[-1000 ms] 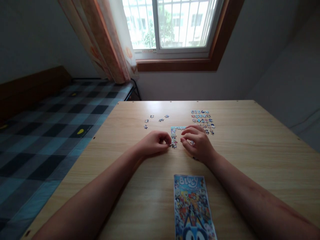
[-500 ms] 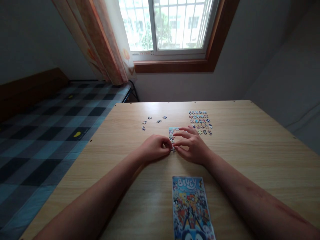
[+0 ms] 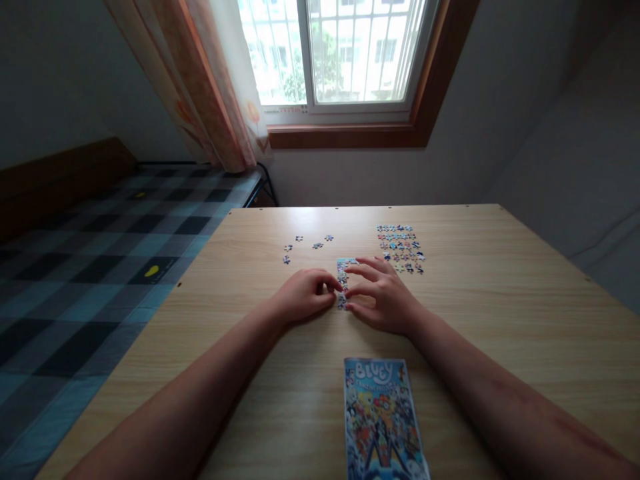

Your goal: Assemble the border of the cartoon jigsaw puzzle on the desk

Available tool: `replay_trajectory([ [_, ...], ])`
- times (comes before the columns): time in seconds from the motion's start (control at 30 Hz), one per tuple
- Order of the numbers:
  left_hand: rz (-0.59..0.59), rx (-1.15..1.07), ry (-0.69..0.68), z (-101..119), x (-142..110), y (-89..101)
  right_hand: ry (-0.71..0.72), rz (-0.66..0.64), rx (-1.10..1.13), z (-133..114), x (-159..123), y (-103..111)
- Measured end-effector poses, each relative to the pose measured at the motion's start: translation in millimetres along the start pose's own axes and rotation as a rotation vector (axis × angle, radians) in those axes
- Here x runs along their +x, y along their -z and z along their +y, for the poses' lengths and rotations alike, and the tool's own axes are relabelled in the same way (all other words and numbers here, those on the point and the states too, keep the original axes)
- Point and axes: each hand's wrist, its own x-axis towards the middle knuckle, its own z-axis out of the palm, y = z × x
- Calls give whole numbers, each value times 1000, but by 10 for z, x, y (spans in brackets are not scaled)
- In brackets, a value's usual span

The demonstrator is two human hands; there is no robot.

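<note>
A partly joined jigsaw strip [image 3: 342, 268] lies on the table between my hands, its top row running right until my right fingers cover it. My left hand [image 3: 306, 293] rests at the strip's left side. Its index fingertip touches the lower pieces, and its thumb is a little apart, with nothing visible between them. Coming from the right, my right hand [image 3: 383, 297] has its fingers spread over the area beside the strip. Its thumb and index tips meet the strip's lower right edge. Part of the puzzle is hidden under this hand.
Several loose puzzle pieces [image 3: 318, 245] lie at the back left. Rows of pieces [image 3: 396, 246] stand at the back right. A Bluey picture sheet or box [image 3: 383, 413] lies in front on the wooden table [image 3: 240, 413]. A checked bed [image 3: 100, 287] adjoins at left.
My right hand has moved left to the strip's lower end. The left index finger has straightened away from the thumb onto the pieces. The view has shifted slightly.
</note>
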Motion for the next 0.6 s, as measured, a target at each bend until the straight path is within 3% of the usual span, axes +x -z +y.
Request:
replay_trajectory([
  [0.6, 84, 49, -68, -24, -1, -82, 5, 10, -8, 5, 5, -10],
])
